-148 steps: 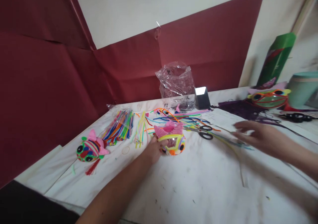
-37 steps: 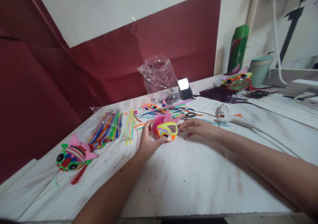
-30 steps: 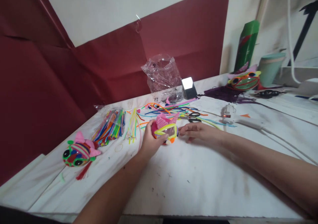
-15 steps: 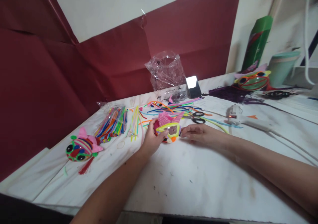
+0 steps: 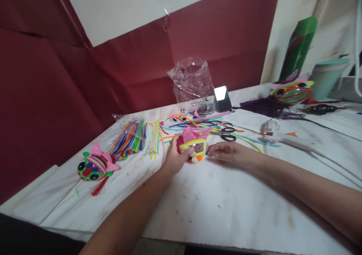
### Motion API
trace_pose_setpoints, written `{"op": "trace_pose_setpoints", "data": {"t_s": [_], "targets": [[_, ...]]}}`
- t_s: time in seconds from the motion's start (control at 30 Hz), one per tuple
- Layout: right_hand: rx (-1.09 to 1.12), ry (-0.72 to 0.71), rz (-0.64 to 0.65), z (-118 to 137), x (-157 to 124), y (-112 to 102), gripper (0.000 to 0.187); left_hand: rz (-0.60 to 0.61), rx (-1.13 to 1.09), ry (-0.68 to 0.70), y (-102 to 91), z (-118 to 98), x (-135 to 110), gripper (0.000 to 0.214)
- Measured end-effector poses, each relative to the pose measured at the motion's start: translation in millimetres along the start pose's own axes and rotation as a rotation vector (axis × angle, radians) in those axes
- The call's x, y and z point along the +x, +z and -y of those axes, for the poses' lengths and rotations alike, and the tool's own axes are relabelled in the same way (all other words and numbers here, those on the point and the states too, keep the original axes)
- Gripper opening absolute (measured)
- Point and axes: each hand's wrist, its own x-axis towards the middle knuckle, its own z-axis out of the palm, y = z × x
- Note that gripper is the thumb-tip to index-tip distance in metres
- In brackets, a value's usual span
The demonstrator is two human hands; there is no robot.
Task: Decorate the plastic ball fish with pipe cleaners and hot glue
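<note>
My left hand (image 5: 177,157) is closed around the left side of a pipe-cleaner craft animal (image 5: 195,145), its thumb across the front. The piece has pink ear-like fins, a yellow-framed clear body and an orange dot low down. At its right edge the curled fingertips of my right hand (image 5: 224,151) rest against it; the exact hold is partly hidden. Just behind stand the black-handled scissors (image 5: 227,134) among loose pipe cleaners (image 5: 198,123). Over on the left sits a similar animal (image 5: 94,166) with big black eyes and a red tassel.
A bagged bundle of pipe cleaners (image 5: 130,140) lies left of my hands, a rubber band (image 5: 138,163) near it. To the right is a white glue gun (image 5: 294,140) with its cord. Farther back are a clear bag (image 5: 194,80), a phone-like device (image 5: 223,98) and a green cup (image 5: 329,78).
The whole view has shifted slightly, with everything a little farther right. Both hands keep about the same place on the craft animal.
</note>
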Motion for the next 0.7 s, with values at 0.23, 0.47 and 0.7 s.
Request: {"op": "trace_pose_setpoints", "data": {"t_s": [0.23, 0.47, 0.7], "targets": [[0.000, -0.032, 0.025, -0.7, 0.0, -0.7, 0.046, -0.009, -0.032, -0.006, -0.8, 2.8, 1.3, 0.063], [-0.023, -0.038, 0.029, -2.3, 0.0, -1.6, 0.045, -0.009, -0.014, -0.021, -0.2, -1.7, 0.1, 0.064], [-0.045, -0.054, 0.015, -2.3, 0.3, -1.2, 0.046, 0.010, -0.029, -0.019, -0.4, -3.6, 0.6, 0.063]]}}
